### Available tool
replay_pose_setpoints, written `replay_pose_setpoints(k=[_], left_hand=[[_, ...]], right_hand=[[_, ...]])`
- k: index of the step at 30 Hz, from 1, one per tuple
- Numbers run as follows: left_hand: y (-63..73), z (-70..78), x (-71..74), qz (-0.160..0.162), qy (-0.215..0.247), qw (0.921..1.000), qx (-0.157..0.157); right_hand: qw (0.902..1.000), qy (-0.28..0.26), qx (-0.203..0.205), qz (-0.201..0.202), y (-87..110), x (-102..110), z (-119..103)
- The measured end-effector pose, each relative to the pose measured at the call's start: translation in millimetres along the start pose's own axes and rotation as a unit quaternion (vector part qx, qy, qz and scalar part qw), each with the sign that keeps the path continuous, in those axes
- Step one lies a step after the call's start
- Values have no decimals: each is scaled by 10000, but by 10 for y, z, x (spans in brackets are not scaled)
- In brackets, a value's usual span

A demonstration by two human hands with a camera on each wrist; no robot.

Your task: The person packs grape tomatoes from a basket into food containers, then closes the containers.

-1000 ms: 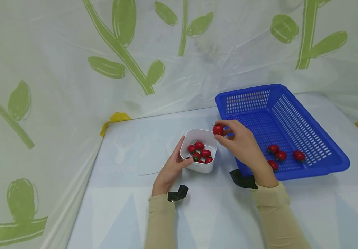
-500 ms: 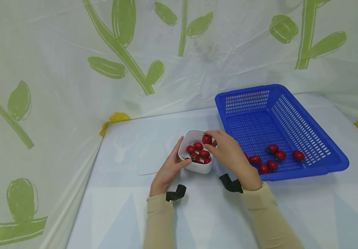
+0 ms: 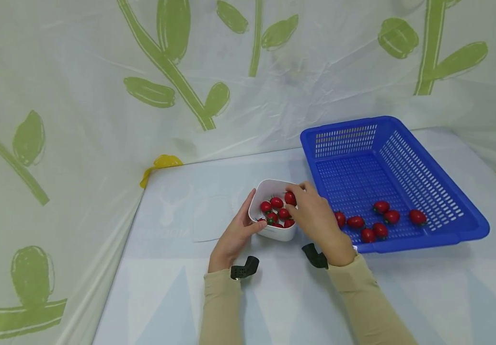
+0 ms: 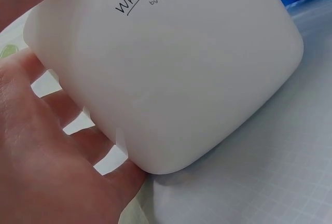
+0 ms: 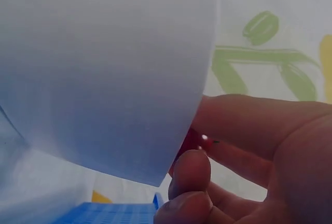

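A white square-cornered plastic container (image 3: 276, 234) tilts above the table, with several cherry tomatoes (image 3: 276, 202) inside. My left hand (image 3: 234, 238) grips it from the left, thumb over the near rim. In the left wrist view, the fingers lie along the container's side (image 4: 171, 79), which bears black lettering. At the container's right side, my right hand (image 3: 317, 219) pinches one cherry tomato (image 3: 290, 198) just inside the rim. The right wrist view shows only a sliver of that red tomato (image 5: 190, 142) between the fingers, the rest hidden behind the container wall.
Right of the container stands a blue plastic basket (image 3: 439, 189) with slotted sides. Several cherry tomatoes (image 3: 380, 231) lie in its near part. A pale patterned cover lies on the table (image 3: 282, 297), and a hanging sheet (image 3: 92, 96) with printed green leaves is behind it.
My right hand has carried a cherry tomato leftward from beside the basket and down into the container's right side. The left hand keeps holding the container in nearly the same place.
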State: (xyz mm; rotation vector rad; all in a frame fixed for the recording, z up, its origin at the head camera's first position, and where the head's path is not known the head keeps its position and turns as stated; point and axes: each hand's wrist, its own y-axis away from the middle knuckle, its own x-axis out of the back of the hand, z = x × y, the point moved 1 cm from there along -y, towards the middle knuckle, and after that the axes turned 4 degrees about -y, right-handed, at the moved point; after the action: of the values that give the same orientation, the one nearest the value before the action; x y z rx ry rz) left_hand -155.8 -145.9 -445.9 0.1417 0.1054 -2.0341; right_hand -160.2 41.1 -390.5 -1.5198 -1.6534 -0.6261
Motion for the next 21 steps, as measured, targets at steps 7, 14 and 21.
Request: replay_pose_setpoints(k=[7,14,21], left_hand=[[-23,2,-9,57,40,10000,-43],[-22,20,-16,73,26,10000,25],[-8,28,-18,62,93,9999,21]], right_hand=[[9996,142,80,221,5,6,2],[9996,0,128,247,4,-1,11],[9937,-701,831,266,-7,32,-29]])
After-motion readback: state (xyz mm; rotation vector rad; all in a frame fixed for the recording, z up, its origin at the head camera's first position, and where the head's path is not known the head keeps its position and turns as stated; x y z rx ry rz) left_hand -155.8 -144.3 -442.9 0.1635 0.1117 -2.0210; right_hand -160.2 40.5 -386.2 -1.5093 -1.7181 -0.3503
